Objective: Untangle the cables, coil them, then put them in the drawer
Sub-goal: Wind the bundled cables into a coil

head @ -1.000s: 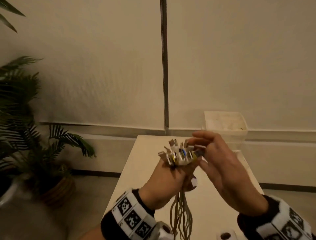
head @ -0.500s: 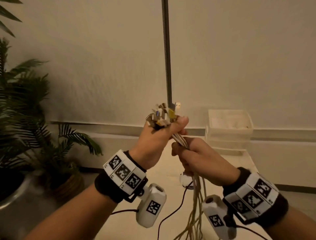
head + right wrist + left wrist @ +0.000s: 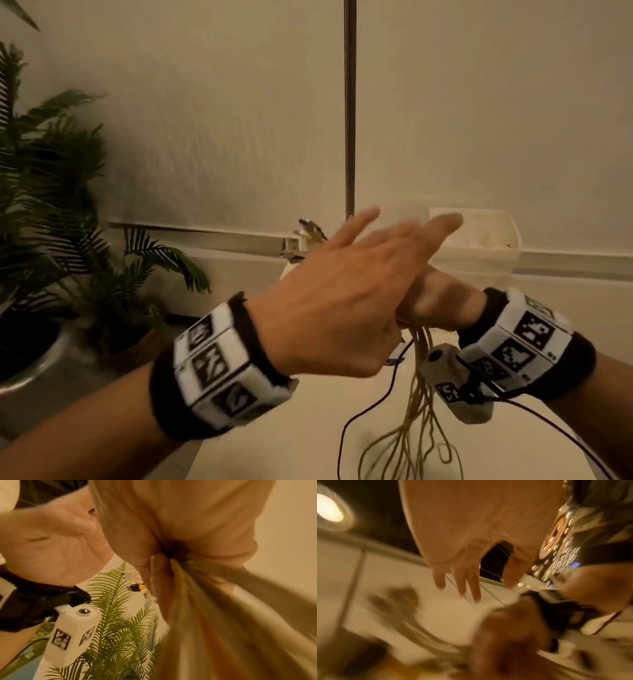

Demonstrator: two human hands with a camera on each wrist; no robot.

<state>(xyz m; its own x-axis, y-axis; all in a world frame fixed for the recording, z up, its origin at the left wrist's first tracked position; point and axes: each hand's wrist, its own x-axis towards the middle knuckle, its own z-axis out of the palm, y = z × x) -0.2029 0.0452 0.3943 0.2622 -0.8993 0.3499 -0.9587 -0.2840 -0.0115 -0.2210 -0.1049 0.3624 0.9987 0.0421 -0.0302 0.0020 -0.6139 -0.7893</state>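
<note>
A bundle of thin beige cables (image 3: 416, 394) hangs from my right hand (image 3: 435, 301) down to the white table (image 3: 274, 445). The right hand grips the bundle in a fist; in the right wrist view the cables (image 3: 223, 615) fan out of that fist (image 3: 188, 545). The connector ends (image 3: 310, 231) stick out to the left past the hands, and show small in the right wrist view (image 3: 137, 586). My left hand (image 3: 387, 240) lies above the right hand with fingers straight and holds nothing. Its spread fingers (image 3: 462, 582) show in the blurred left wrist view.
A translucent plastic drawer unit (image 3: 479, 240) stands at the table's far right by the wall. A metal pole (image 3: 349, 102) rises behind the table. A potted palm (image 3: 51, 205) stands on the floor at left. Black wrist-camera wires (image 3: 376, 404) trail over the table.
My left hand has let go of the connector end of the bundle and opened, sweeping right over the right hand. The right hand keeps its grip on the cables.
</note>
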